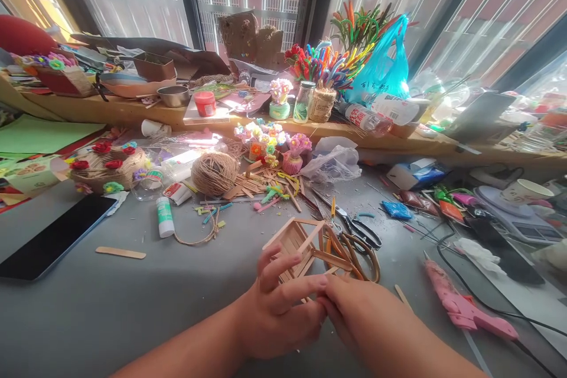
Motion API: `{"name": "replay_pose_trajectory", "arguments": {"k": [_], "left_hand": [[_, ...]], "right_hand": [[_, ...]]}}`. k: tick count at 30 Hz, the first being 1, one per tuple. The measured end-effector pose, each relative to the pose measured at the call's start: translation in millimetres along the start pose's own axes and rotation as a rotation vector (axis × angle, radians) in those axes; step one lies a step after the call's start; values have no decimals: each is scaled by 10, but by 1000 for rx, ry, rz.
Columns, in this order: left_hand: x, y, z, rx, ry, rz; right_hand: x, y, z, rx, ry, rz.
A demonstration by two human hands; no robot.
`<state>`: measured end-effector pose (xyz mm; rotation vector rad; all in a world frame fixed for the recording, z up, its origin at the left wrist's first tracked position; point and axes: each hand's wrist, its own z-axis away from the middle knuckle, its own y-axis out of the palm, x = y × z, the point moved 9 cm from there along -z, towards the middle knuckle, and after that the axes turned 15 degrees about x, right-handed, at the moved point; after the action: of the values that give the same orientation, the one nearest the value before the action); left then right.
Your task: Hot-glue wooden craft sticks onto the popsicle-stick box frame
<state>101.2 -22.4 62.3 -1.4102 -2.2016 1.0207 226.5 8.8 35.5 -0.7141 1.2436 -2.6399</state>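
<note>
A small open frame of wooden craft sticks (pixel 301 243), with a slatted side, is held just above the grey table. My left hand (pixel 281 304) curls round its near left side, index finger stretched across toward the right hand. At the frame's near right corner, my right hand (pixel 363 310) is closed, its thumb meeting the left fingertips. The fingers hide the near end of the frame, so the exact right-hand grip is partly covered. Right behind the frame lie scissors with brown handles (pixel 370 260) and black-handled pliers (pixel 365 233).
A pink glue gun (pixel 465 304) with a black cord lies at right. Left are a loose craft stick (pixel 120 253), a glue stick (pixel 165 217) and a black-screened phone (pixel 57 236). Behind sit a twine ball (pixel 215 173), piled sticks, and a crowded wooden ledge (pixel 212 127).
</note>
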Motion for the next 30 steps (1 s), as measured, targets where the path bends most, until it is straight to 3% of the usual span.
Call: {"name": "replay_pose_trajectory", "arguments": {"k": [8,12,13,16,20,23,26,30], "left_hand": [[1,52,-11,21,0,74],[-8,-9,71,-168,-57,165],[-21,-22,71,-176,-52,164],[-15,68,-29,42,-34,152],[214,-49,-87,21,-152,213],[347,-36,-109,30,-212,272],[443,10,-129,68,-235,336],[512,0,-169,119,-188,387]], "right_hand": [[-37,-46,-84,-52,27,-49],[-137,-211,16,-62,178,-87],[-115,-260,62,-99,152,-84],[-36,-367,237,-284,7,-45],[-83,-445,465,-523,-119,-46],[-71,-512,581,-663,-198,1],[41,-482,560,-688,-274,36],[263,-353,386,-612,-394,-14]]}}
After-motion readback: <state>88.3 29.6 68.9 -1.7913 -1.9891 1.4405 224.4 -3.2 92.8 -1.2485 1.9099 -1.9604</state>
